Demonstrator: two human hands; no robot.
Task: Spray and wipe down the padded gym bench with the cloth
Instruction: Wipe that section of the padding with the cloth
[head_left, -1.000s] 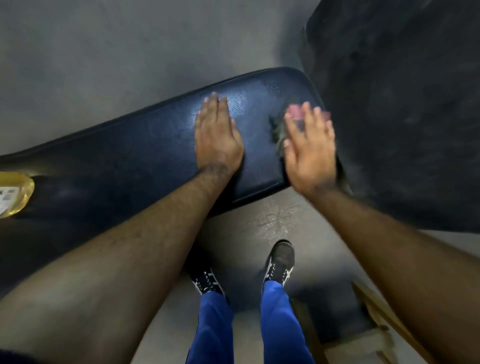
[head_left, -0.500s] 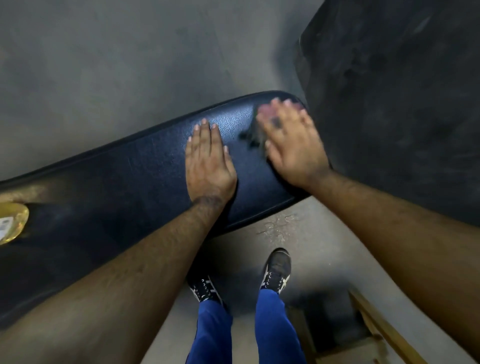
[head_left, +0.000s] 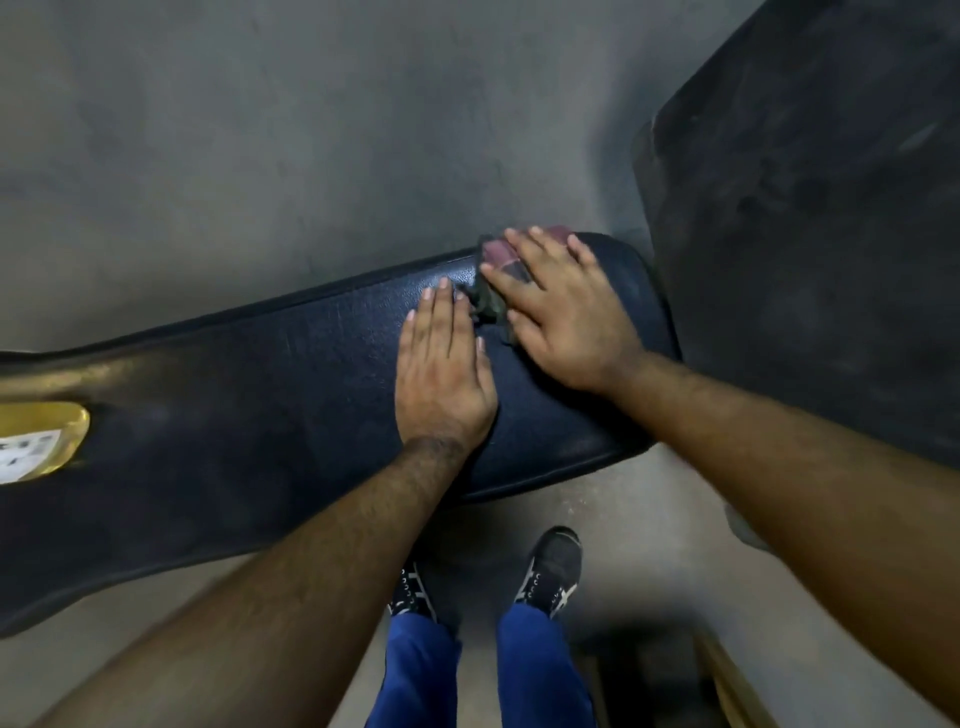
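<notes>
The dark blue padded bench (head_left: 270, 395) runs from lower left to the right. My left hand (head_left: 441, 374) lies flat on the pad with straight fingers. My right hand (head_left: 566, 317) presses flat on a pink and dark green cloth (head_left: 493, 280) near the pad's far right end. Most of the cloth is hidden under the palm and fingers; its edge touches my left fingertips. A yellow bottle (head_left: 36, 441) with a white label lies on the bench at the far left, cut off by the frame edge.
A black rubber mat (head_left: 810, 218) covers the floor to the right of the bench end. Grey concrete floor (head_left: 311, 145) lies beyond the bench. My two feet in black shoes (head_left: 553, 569) stand below it. A wooden frame (head_left: 732, 680) sits at bottom right.
My right hand has slid the cloth from the bench's right edge leftward and toward the far edge, close to my left hand. My left hand has stayed flat on the pad.
</notes>
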